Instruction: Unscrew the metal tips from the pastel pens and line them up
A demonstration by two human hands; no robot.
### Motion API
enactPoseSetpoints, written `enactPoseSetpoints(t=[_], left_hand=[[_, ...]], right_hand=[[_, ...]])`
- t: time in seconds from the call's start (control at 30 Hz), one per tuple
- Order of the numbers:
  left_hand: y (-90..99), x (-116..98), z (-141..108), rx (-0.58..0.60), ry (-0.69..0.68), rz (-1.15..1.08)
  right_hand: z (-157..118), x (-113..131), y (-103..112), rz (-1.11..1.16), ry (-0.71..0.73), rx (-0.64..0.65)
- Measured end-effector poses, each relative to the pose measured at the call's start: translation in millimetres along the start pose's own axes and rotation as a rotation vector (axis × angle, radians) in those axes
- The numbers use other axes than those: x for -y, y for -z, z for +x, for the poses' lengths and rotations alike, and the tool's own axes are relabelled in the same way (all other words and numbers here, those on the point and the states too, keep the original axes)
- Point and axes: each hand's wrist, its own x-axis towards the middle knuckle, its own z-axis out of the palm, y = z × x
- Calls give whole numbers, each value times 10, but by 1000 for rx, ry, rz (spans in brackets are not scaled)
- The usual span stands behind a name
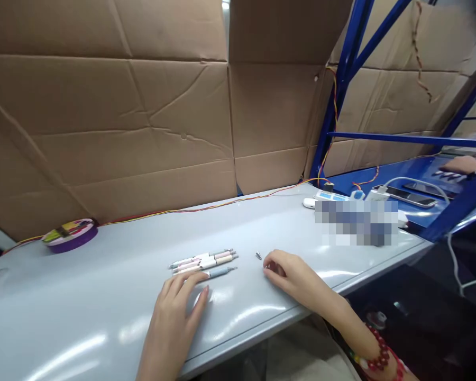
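Several pens (204, 260) lie side by side on the grey table, their tips pointing right. A light blue pen (221, 272) is the one nearest the front edge. My left hand (178, 304) rests over its left end, index fingertip against it, thumb spread away. To the right of the pens lies a small metal pen tip (258, 255). Just right of that piece, my right hand (287, 270) is on the table with thumb and fingertips pressed together; whatever may be between them is hidden.
A purple roll of tape (70, 236) sits at the back left. Thin wires run along the cardboard wall (150, 121). At the right are a white power strip (331, 196), a blurred-out object and a blue metal frame (343, 79). A phone (410, 197) lies beyond on a blue surface.
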Motion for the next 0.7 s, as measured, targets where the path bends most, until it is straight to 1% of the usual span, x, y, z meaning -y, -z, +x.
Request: enactPoseSetpoints(t=[0.1, 0.17, 0.23, 0.3, 0.37, 0.47, 0.6, 0.7], left_hand=[[-15, 13, -21, -64, 4, 31], [-23, 21, -32, -88, 12, 54], [-32, 25, -38, -64, 15, 43], [-40, 26, -41, -31, 27, 21], [-46, 26, -41, -31, 48, 25], [-40, 16, -38, -28, 73, 57], [-16, -10, -28, 34, 74, 58], [-13, -8, -19, 66, 100, 58]], right_hand=[[-32, 24, -8, 95, -24, -35], [-57, 28, -28, 193, -31, -90], [-75, 17, -47, 304, -48, -150], [-85, 0, -59, 380, -67, -171], [-92, -12, -64, 379, -69, -153], [-109, -9, -63, 325, -34, -142], [-132, 7, -60, 309, -23, -149], [-136, -3, -60, 317, -33, -165]])
